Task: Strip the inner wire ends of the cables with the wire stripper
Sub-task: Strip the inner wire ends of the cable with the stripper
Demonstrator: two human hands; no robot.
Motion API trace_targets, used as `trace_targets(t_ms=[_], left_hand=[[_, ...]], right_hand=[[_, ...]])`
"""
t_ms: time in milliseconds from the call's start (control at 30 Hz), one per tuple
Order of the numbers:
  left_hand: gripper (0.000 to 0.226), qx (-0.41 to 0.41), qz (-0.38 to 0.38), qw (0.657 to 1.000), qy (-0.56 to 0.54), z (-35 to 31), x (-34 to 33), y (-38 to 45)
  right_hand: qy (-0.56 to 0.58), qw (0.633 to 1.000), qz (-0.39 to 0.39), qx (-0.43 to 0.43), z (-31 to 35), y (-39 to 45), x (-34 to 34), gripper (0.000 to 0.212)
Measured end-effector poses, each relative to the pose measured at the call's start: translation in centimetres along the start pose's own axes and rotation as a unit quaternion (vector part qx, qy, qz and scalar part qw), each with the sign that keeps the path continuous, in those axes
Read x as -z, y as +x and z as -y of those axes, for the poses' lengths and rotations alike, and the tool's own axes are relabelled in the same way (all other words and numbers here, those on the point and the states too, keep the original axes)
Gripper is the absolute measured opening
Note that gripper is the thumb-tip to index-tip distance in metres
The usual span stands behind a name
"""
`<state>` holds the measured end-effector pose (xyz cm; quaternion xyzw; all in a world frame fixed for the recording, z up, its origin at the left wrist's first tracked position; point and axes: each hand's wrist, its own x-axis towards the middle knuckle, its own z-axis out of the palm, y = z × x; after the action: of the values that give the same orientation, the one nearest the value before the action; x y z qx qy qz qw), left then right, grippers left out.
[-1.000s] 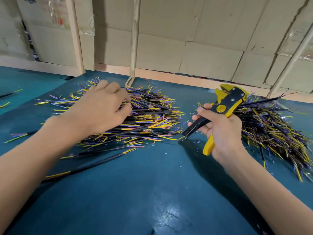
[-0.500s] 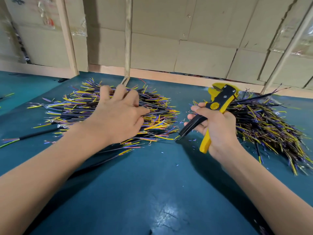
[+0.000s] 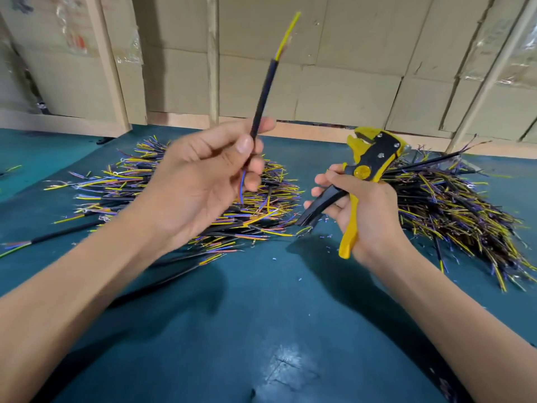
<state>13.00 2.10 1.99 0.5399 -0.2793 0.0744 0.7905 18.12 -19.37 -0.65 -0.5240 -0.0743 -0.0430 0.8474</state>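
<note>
My left grip point(image 3: 203, 181) pinches one black cable point(image 3: 266, 91) upright above the bench point(image 3: 261, 315), teal-matted. My right grip point(image 3: 363, 207) clasps the yellow wire stripper point(image 3: 366, 167) beside it. Cardboard wall point(image 3: 348, 91) behind; no writing readable.

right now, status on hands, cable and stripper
Left hand pinches one black cable, raised upright. Right hand grips wire stripper, its head apart from the cable. Nothing between them; cable piles on the mat behind.
</note>
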Motion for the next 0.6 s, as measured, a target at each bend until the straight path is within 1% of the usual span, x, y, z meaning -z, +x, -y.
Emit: trace_targets(t_ms=[33, 67, 133, 200, 300, 400, 500, 567, 600], left_hand=[[0.03, 0.047, 0.004, 0.995, -0.086, 0.1, -0.4, -0.1], [0.028, 0.077, -0.003, 0.987, -0.14, 0.3, -0.7, -0.3], [0.022, 0.104, -0.024, 0.974, -0.199, 0.8, -1.4, -0.5], [0.019, 0.106, -0.04, 0.974, -0.198, 1.3, -1.4, -0.6], [0.018, 0.094, -0.057, 0.98, -0.165, 1.5, -1.0, -0.6], [0.018, 0.074, -0.067, 0.982, -0.159, 1.5, -0.7, -0.7], [0.024, 0.071, -0.066, 0.986, -0.138, 1.6, -0.8, -0.8], [0.03, 0.059, -0.052, 0.993, -0.082, 1.6, -0.9, -0.8], [0.034, 0.045, -0.046, 0.998, -0.02, 1.6, -0.9, -0.9]], right_hand=[[0.007, 0.999, 0.03, -0.007, 0.0, -0.3, -0.2, 0.007], [0.008, 0.998, 0.064, -0.013, 0.0, -0.5, -0.5, 0.006], [0.003, 0.99, 0.14, -0.02, -0.2, -1.1, -0.9, 0.006], [0.004, 0.977, 0.213, -0.027, -0.3, -1.8, -1.3, 0.007], [0.013, 0.957, 0.287, -0.048, -0.6, -2.5, -1.7, 0.018], [0.022, 0.946, 0.317, -0.06, -0.6, -2.8, -1.8, 0.018], [0.02, 0.949, 0.311, -0.055, -0.7, -2.8, -1.9, 0.015], [0.011, 0.955, 0.292, -0.044, -0.8, -2.8, -1.9, 0.016], [0.007, 0.958, 0.283, -0.037, -0.8, -2.8, -1.8, 0.017]])
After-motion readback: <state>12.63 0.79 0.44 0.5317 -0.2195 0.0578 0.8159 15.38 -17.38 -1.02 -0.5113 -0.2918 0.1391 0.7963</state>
